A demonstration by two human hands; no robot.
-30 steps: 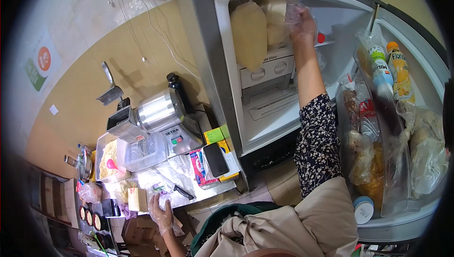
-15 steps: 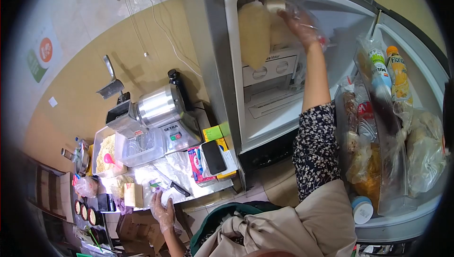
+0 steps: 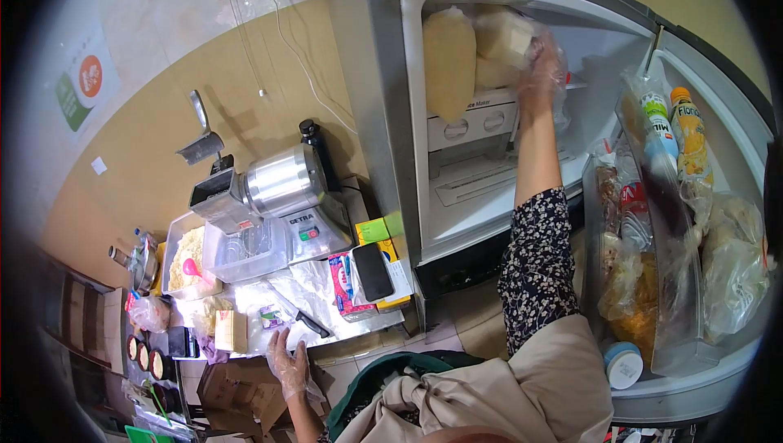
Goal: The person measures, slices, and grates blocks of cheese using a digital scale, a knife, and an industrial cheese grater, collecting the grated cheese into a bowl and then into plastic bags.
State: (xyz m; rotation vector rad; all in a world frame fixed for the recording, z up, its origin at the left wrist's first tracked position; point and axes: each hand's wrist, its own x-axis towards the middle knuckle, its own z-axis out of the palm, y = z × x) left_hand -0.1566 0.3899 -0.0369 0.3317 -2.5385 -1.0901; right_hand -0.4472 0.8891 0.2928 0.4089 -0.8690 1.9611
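Observation:
My right hand [image 3: 543,72], blurred by motion, is inside the open freezer compartment. Its fingers seem closed at the edge of a pale block in a clear plastic bag [image 3: 515,42]; the grip is partly hidden. Beside that block, a large bag of pale yellowish contents [image 3: 449,64] stands on top of the ice maker [image 3: 473,123]. My left hand [image 3: 289,365], in a clear plastic glove, hangs at the counter's front edge with fingers apart and nothing in it. Closest to it are a knife [image 3: 311,325] with a black handle and a pale yellow block [image 3: 231,332].
The freezer door [image 3: 710,378] is swung open at right, its shelves holding bottles and bagged food. A steel grating machine [image 3: 285,186] stands on the counter by a clear tub [image 3: 245,251] and a tub of shreds [image 3: 189,259]. A phone [image 3: 373,272] lies on boxes.
My right hand has shifted slightly lower in the freezer, and the bagged pale block has moved right and down with it. My left hand stays by the counter edge. The view has shifted slightly.

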